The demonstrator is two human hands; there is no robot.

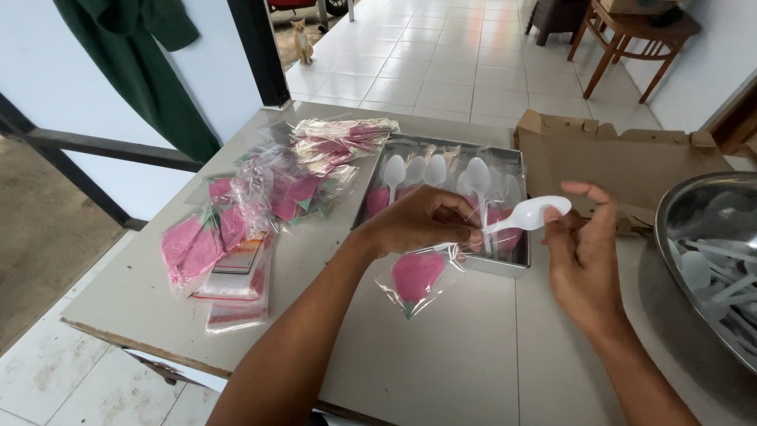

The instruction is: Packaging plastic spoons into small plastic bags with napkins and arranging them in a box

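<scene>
My left hand (422,221) pinches the open top of a clear plastic bag (418,276) with a pink folded napkin inside, which hangs down onto the table. A white plastic spoon (528,214) sticks out of the bag, bowl to the right. My right hand (583,252) holds the spoon's bowl end with its fingertips. Just behind both hands lies a metal tray (516,264) of packed bags, each with a white spoon (394,170) and pink napkin.
Piles of pink napkin bags (236,229) lie on the left of the grey table (441,347). A metal bowl (678,213) of loose white spoons is at the right. A flat cardboard box (631,162) is behind. A cat (301,39) sits in the far doorway.
</scene>
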